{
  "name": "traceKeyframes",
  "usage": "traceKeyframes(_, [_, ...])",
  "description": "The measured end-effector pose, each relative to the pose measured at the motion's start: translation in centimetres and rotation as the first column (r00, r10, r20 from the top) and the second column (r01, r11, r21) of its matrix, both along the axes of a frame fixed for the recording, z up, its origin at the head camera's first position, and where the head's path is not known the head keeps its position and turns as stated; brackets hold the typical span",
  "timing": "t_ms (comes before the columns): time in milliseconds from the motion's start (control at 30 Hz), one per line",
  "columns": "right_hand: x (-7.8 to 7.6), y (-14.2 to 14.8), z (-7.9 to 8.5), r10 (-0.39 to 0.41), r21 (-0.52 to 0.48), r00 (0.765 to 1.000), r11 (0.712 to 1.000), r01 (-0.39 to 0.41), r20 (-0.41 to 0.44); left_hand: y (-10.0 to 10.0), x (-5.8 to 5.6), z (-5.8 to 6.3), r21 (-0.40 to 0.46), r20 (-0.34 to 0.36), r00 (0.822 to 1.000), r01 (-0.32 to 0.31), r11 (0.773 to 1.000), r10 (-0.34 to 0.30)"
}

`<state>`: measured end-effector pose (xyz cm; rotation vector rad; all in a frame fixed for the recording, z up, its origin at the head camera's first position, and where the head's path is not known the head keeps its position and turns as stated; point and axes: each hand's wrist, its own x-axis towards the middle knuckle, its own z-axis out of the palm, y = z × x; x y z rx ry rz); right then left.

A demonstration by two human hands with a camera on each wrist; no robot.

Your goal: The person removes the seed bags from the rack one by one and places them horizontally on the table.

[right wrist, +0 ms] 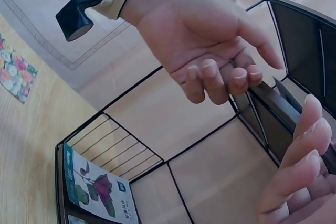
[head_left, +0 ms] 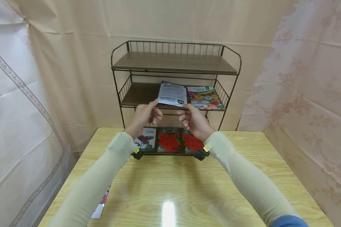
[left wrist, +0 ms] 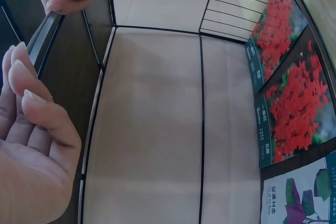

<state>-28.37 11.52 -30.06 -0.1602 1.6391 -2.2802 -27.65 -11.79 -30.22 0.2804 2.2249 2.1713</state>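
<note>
A seed packet [head_left: 172,94], printed white side up, lies on the middle shelf [head_left: 142,91] at its front edge. My left hand [head_left: 145,116] has its thumb at the packet's near left corner, with its other fingers loosely bent below. At the near right corner is the thumb of my right hand [head_left: 196,121], whose fingers are relaxed under the shelf edge. In the right wrist view, a corner of the packet [right wrist: 284,92] juts past the shelf edge near the left thumb. Right beside it lies a seed packet with colourful flowers [head_left: 206,97].
The dark wire rack [head_left: 174,73] stands at the table's back. On its bottom shelf lie a purple-leaf packet [head_left: 147,138] and two red-flower packets, one on the left [head_left: 169,142], one on the right [head_left: 191,143]. Another packet [head_left: 98,211] lies on the table [head_left: 164,179], partly behind my left arm.
</note>
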Motion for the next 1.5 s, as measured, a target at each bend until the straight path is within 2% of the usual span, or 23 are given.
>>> traceKeyframes(167, [0.1, 0.8, -0.1, 0.034, -0.107, 0.999, 0.994, -0.03, 0.03, 0.0, 0.0, 0.1, -0.011, 0.019, 0.999, 0.028, 1.0, -0.028])
traceKeyframes(333, [0.1, 1.2, -0.1, 0.062, -0.246, 0.993, 0.969, -0.037, 0.096, 0.0, 0.0, 0.1, -0.024, 0.026, 0.999, 0.044, 0.999, -0.044])
traceKeyframes(467, [0.3, 1.0, 0.0, 0.074, -0.279, 0.991, 0.96, -0.041, 0.111, -0.1, 0.1, -0.1, -0.022, 0.025, 0.999, 0.045, 0.999, -0.044])
traceKeyframes(633, [0.2, 1.3, -0.1, 0.114, -0.257, 0.99, 0.962, -0.09, 0.081, -0.2, 0.1, -0.3, -0.02, 0.026, 0.998, 0.059, 0.998, -0.059])
traceKeyframes(800, [0.1, 1.8, -0.1, 0.158, -0.19, 0.987, 0.971, -0.147, 0.043, -0.1, 0.0, -0.2, 0.0, -0.005, 0.998, 0.065, 0.998, -0.065])
traceKeyframes(1067, [0.1, 1.0, 0.1, 0.141, -0.078, 0.99, 0.987, -0.141, -0.003, 0.1, 0.2, 0.2, 0.021, -0.023, 0.997, 0.079, 0.997, -0.079])
traceKeyframes(1267, [0.3, 0.8, 0.3, 0.164, -0.051, 0.984, 0.984, -0.168, -0.065, 0.4, 0.4, 0.3, 0.028, -0.012, 0.999, 0.031, 0.999, -0.03])
traceKeyframes(1500, [0.6, 0.8, 0.2, 0.208, 0.043, 0.974, 0.978, -0.205, -0.084, 0.1, 0.7, 0.3, 0.013, -0.036, 0.998, 0.048, 0.999, -0.048])
